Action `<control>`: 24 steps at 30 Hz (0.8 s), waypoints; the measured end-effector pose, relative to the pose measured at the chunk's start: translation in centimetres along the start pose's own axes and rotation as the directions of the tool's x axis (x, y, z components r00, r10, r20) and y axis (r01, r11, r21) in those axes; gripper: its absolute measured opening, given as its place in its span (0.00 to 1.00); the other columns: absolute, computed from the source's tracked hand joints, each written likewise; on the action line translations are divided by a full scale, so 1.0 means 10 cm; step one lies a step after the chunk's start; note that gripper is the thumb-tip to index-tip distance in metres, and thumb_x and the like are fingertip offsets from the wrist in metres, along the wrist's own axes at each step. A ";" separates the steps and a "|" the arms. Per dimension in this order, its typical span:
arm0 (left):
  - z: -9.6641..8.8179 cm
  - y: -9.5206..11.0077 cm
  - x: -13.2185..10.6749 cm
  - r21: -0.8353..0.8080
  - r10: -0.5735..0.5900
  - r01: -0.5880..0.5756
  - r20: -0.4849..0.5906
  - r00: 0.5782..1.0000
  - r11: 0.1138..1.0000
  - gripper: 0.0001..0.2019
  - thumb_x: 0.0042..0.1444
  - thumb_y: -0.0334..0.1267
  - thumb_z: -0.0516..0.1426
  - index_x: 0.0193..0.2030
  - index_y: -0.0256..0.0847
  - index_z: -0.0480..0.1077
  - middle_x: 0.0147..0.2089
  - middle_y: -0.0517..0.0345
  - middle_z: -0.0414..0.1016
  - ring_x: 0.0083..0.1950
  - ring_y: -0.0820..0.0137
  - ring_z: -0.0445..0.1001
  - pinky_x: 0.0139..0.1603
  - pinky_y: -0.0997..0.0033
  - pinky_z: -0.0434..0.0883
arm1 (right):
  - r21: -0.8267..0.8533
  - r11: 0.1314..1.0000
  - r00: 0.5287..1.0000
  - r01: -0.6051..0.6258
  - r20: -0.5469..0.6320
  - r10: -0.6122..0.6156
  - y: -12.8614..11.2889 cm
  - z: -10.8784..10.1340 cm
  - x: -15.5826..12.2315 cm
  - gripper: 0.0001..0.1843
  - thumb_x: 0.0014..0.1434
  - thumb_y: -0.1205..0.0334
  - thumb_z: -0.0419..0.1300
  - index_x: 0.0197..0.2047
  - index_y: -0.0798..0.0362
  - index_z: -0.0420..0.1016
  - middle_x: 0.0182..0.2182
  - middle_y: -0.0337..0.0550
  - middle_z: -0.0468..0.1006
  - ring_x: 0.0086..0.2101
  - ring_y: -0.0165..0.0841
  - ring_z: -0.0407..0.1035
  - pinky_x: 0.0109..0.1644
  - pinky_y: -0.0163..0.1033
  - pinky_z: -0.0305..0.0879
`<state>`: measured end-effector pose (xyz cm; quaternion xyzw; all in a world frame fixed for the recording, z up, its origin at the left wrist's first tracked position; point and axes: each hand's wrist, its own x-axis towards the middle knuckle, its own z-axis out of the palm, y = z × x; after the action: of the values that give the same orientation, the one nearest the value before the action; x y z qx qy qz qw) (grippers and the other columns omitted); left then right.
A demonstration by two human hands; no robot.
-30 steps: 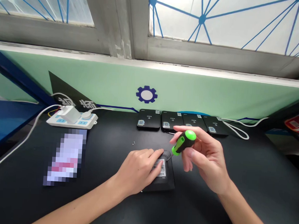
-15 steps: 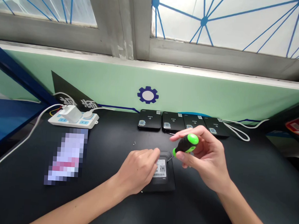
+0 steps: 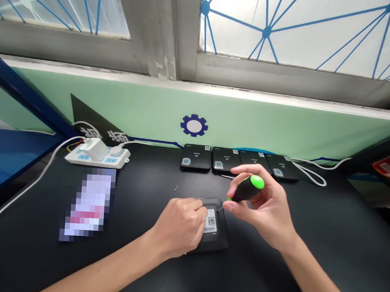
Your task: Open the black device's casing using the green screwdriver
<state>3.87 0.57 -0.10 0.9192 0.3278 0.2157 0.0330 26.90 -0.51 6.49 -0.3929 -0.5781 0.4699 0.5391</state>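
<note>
A black flat box-shaped device [image 3: 220, 235] with a white QR-code label lies on the table in front of me. My left hand [image 3: 183, 227] is closed over its left side, covering part of the label. Between the fingers and thumb of my right hand [image 3: 267, 203] is a screwdriver [image 3: 247, 189] with a black and bright green handle. It is tilted, its thin shaft running down to the device's upper right corner. Whether the tip sits in a screw is too small to tell. Small screws [image 3: 176, 188] lie on the table beyond my left hand.
Several similar black devices [image 3: 196, 158] stand in a row along the green wall. A white power strip [image 3: 97, 155] with plugs sits at the back left, above a blurred sheet [image 3: 89, 201]. A white cable [image 3: 312, 173] loops at the back right of the black table [image 3: 135, 265].
My right fingers have closed in around the screwdriver handle, which tilts lower to the right. The shaft stays at the device's corner, and my left hand keeps its place. The view shifts slightly.
</note>
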 end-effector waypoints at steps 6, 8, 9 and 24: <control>-0.01 0.01 0.00 -0.062 -0.034 0.034 0.001 0.999 0.998 0.10 0.60 0.31 0.51 0.28 0.45 0.57 0.26 0.60 0.65 0.25 0.67 0.63 0.27 0.60 0.52 | 0.009 1.000 1.000 -0.006 -0.013 0.006 0.02 0.01 0.00 0.24 0.55 0.64 0.83 0.40 0.46 0.70 0.37 0.39 0.87 0.36 0.35 0.79 0.35 0.36 0.73; -0.02 0.01 0.01 -0.068 -0.045 0.045 0.005 0.999 0.997 0.10 0.62 0.31 0.50 0.30 0.45 0.58 0.27 0.61 0.65 0.26 0.67 0.64 0.28 0.60 0.54 | -0.004 1.000 1.000 -0.006 -0.005 0.006 0.03 0.00 0.00 0.20 0.58 0.63 0.82 0.40 0.46 0.73 0.38 0.40 0.87 0.37 0.35 0.79 0.34 0.36 0.73; -0.03 0.00 0.02 -0.072 -0.050 0.051 0.010 0.999 0.996 0.10 0.64 0.30 0.49 0.31 0.45 0.59 0.28 0.61 0.66 0.26 0.67 0.65 0.28 0.60 0.55 | -0.010 1.000 1.000 -0.009 0.003 0.009 0.03 0.00 0.00 0.17 0.59 0.62 0.81 0.42 0.46 0.76 0.39 0.41 0.87 0.36 0.34 0.78 0.33 0.36 0.72; 0.02 -0.01 0.05 0.025 -0.008 0.009 -0.041 0.999 1.000 0.22 0.84 0.37 0.45 0.34 0.44 0.63 0.29 0.62 0.70 0.27 0.68 0.70 0.29 0.63 0.55 | 0.035 0.999 1.000 -0.017 0.009 0.017 0.01 0.02 -0.03 0.27 0.53 0.68 0.83 0.45 0.45 0.71 0.33 0.37 0.86 0.30 0.33 0.77 0.30 0.34 0.72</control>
<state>4.20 1.01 -0.08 0.9136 0.3350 0.2301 0.0158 26.78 -0.80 6.29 -0.3863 -0.5687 0.4861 0.5395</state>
